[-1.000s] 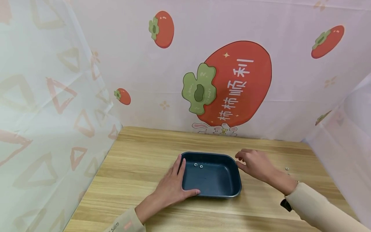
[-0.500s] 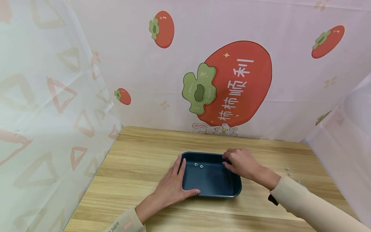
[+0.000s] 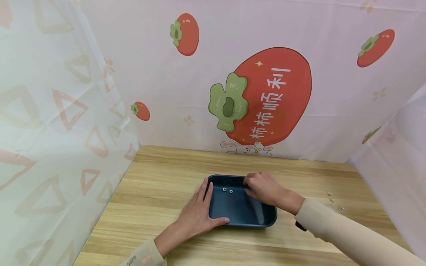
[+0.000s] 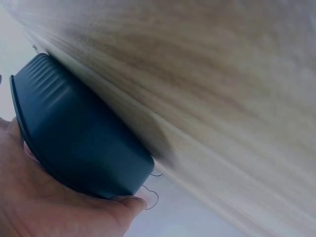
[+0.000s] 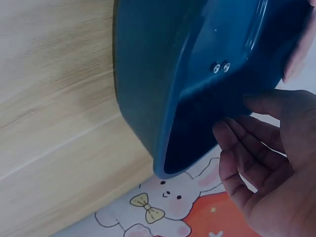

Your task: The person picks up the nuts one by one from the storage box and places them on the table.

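A dark blue rectangular tray (image 3: 246,225) stands on the wooden table. On its floor, near the far wall, lie two small silvery nuts (image 3: 224,189), also visible in the right wrist view. My left hand (image 3: 196,214) grips the tray's left end, thumb over the near rim and fingers along the left rim; the left wrist view shows the thumb hooked at the tray's edge (image 4: 94,192). Over the tray's far right part hovers my right hand (image 3: 266,188). In the right wrist view its fingers (image 5: 224,136) are loosely bent, apart from the thumb, with nothing visible between them.
Several small silvery pieces (image 3: 331,200) lie on the table (image 3: 159,184) to the right, beyond my right forearm. Printed cloth walls (image 3: 166,85) with persimmon drawings stand behind and at both sides of the table.
My right hand has moved left, from beside the tray's right end to over its inside. The left hand, the tray and the two nuts in it have stayed put.
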### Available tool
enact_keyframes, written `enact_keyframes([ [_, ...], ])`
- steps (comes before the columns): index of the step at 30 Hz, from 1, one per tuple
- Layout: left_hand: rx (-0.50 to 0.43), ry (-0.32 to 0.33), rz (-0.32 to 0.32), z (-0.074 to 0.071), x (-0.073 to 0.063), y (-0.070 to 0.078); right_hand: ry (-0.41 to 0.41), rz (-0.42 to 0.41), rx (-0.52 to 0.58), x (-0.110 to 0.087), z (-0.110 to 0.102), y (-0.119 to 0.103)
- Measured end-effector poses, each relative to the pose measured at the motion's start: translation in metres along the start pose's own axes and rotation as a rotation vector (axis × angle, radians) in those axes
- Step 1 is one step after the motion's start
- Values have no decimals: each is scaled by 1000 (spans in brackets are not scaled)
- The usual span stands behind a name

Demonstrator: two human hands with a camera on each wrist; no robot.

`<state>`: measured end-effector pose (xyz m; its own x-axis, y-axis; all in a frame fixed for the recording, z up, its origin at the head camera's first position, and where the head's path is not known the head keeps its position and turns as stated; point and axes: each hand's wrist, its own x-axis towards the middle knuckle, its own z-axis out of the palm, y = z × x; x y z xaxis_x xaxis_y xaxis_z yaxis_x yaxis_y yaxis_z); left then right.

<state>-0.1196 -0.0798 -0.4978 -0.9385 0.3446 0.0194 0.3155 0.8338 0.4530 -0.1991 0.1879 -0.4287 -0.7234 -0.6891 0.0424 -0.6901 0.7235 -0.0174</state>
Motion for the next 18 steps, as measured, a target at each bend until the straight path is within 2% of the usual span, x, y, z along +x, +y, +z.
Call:
enact_keyframes([
  [12, -1, -5, 1, 0, 0, -1, -69, -63, 1, 21, 15, -7],
  [18, -5, 1, 3, 0, 0, -1, -90, -89, -43, 29, 24, -12],
])
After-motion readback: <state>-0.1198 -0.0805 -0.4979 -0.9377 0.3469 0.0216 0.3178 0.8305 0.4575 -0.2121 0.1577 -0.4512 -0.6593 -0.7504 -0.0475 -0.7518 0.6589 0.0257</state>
